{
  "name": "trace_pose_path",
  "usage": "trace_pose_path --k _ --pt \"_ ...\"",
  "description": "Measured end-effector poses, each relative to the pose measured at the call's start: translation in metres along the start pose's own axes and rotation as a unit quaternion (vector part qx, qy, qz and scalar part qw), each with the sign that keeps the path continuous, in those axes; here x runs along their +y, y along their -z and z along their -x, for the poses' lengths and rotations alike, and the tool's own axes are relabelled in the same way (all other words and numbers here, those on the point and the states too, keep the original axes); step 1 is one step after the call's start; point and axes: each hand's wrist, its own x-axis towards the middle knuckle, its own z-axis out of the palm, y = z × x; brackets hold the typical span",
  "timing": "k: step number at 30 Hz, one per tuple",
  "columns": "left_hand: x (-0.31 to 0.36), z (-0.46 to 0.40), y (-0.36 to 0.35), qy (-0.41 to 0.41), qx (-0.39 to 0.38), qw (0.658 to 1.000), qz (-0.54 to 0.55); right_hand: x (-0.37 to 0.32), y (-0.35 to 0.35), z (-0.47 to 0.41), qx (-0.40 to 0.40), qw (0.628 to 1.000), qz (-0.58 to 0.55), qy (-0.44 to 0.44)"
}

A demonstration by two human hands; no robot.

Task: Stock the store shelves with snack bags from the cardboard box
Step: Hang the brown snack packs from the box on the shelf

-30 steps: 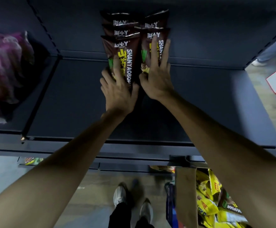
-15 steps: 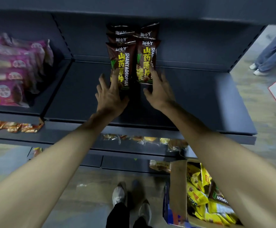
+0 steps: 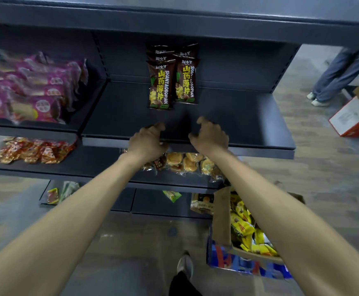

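Holding both hands over the front edge of the dark shelf (image 3: 249, 124), we are gripping nothing: our left hand (image 3: 147, 139) is hanging with loosely curled fingers (image 3: 156, 127) just above the shelf lip, and our right hand (image 3: 210, 135) is sitting beside it with its fingers likewise curled and released. Neither hand is touching the brown snack bags (image 3: 172, 84), which are standing in two rows side by side toward the back of that shelf, a little way beyond our fingertips, the front pair leaning upright with more bags stacked behind them. Down by our right arm, the cardboard box (image 3: 221, 214) is sitting on the floor (image 3: 313, 178) with yellow snack bags (image 3: 242, 229) piled inside it and one flap standing up. On the neighbouring shelf to our left, pink packets (image 3: 35, 90) are lying in overlapping rows, blurred. Below them, red packets (image 3: 35, 149) are lying on a lower shelf, and wrapped buns (image 3: 187, 164) are showing under our wrists. At the far right, another person's legs (image 3: 341, 73) are standing near a white and red carton (image 3: 353, 120).
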Motion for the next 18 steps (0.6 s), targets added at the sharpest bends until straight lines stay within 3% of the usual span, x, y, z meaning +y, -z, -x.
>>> trace_pose_path --k 3,9,18 --pt "0.013 0.030 -0.003 -0.017 -0.014 1.000 0.011 0.000 0.012 0.035 -0.020 1.000 0.015 -0.002" --pt "0.058 0.073 -0.008 -0.067 -0.052 0.996 0.009 0.032 0.044 0.110 0.013 0.999 0.001 -0.052" --pt "0.149 0.115 -0.090 -0.148 -0.175 0.973 0.031 0.171 0.087 0.188 0.020 0.959 -0.096 -0.265"
